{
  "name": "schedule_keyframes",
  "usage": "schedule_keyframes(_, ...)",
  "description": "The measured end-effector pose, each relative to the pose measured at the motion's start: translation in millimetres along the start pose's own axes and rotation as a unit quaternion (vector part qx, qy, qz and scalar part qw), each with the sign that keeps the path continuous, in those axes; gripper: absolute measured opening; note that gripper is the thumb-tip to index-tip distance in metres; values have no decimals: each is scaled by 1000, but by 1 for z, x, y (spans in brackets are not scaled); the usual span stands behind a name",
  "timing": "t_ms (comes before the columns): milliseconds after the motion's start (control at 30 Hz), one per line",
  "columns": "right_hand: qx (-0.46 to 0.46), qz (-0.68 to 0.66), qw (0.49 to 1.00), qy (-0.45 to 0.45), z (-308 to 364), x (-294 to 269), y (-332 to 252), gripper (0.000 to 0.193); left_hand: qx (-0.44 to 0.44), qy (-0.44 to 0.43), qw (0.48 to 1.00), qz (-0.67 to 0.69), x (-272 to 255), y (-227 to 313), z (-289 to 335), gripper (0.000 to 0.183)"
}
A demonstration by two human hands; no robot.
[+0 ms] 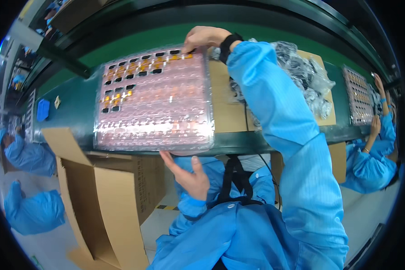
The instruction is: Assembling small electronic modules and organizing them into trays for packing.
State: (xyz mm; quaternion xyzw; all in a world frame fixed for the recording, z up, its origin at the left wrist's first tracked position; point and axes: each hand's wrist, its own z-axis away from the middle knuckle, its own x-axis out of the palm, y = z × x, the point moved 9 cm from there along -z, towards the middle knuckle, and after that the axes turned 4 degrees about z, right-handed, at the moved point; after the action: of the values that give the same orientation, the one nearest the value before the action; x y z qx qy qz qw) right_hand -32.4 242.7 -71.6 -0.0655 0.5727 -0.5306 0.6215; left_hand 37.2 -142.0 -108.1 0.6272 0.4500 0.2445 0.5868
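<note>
A clear plastic blister tray (153,103) with a pinkish tint lies on the green work surface in front of me. Small black-and-orange parts (142,73), probably flexible circuit pieces, fill pockets in its upper rows and a few at its left side. My right hand (203,38) reaches over the tray's far right corner, fingers curled and pinched down at the last pocket of the top row. What lies between those fingertips is hidden. My left hand (189,177) is below the tray's near edge, palm up, thumb and fingers apart, its fingertips at that edge.
Right of the tray, crumpled clear plastic bags (312,83) lie on a cardboard sheet (227,105). An open cardboard box (114,198) stands below the bench at left. A blue small container (43,110) sits far left. At right, a co-worker (373,157) handles another tray (359,96).
</note>
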Motion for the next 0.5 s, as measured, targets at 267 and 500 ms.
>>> schedule_keyframes(267,29,22,999,-4,-27,1,16,46,9,-45,999,25,7,-21,-16,90)
schedule_keyframes(500,4,65,997,35,-34,5,10,56,31,-80,996,-25,-2,-36,-31,80)
